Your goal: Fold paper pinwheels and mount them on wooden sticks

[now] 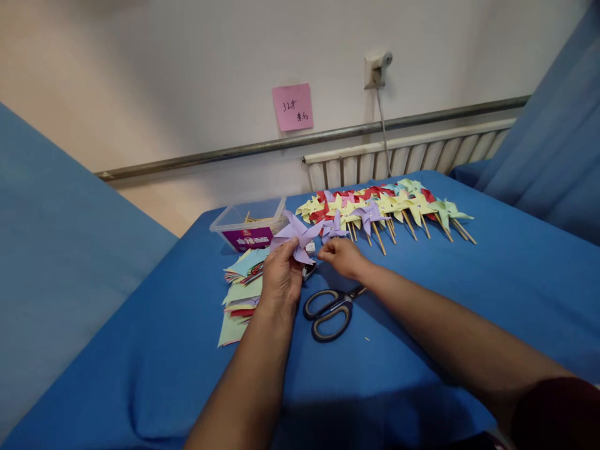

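A purple paper pinwheel (300,232) is gripped in my left hand (282,272), its folded blades facing up above the fingers. To the right, my right hand (344,257) is closed with thumb and finger pinched together; whatever sits in the pinch is too small to make out. Black-handled scissors (332,312) lie on the blue cloth below my hands. Behind my left hand a small white box (310,248) and a dark object are partly hidden. Left of that hand are stacked coloured paper squares (241,297).
A clear plastic tub (248,219) with a purple label holds thin sticks at the back left. Finished pinwheels on sticks (394,206) lie in a row at the back right. Behind the blue-covered table (422,312) are a radiator (412,153) and a pipe (234,151).
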Demonstrator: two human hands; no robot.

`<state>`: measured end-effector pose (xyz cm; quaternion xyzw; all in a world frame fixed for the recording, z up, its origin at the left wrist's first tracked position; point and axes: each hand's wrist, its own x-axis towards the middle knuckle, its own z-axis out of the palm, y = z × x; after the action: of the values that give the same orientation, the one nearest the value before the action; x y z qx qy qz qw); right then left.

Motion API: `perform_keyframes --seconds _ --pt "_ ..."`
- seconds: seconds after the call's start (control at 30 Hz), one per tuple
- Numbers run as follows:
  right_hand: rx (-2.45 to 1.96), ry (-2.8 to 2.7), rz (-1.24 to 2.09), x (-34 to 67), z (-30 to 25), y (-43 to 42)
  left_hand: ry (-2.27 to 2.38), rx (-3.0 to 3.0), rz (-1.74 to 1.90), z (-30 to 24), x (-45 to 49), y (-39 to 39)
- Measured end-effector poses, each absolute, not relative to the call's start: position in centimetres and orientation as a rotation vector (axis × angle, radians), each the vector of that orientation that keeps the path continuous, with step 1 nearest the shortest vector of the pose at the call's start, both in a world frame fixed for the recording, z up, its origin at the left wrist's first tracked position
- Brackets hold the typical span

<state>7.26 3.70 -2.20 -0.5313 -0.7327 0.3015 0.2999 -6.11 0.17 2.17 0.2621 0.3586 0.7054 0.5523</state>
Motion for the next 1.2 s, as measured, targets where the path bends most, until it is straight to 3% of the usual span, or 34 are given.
perform_keyframes --seconds 0.13,0.4,0.93,1.2 --pt "-1.329 -2.049 0.914 11.6 -4.0 2.8 0.91 0.691 1.555 1.8 -4.9 -0.5" --pt "-1.296 -2.23 0.841 15.1 -4.7 2.2 1.054 0.849 1.323 0.0 -2.8 -1.3" --pt "-1.272 -2.298 0.812 16.1 -3.2 2.1 1.12 0.805 1.307 -0.7 -3.3 -0.2" --pt "-1.427 -2.442 0.519 15.4 -2.6 1.2 1.081 0.832 1.325 -1.0 -3.4 -0.2"
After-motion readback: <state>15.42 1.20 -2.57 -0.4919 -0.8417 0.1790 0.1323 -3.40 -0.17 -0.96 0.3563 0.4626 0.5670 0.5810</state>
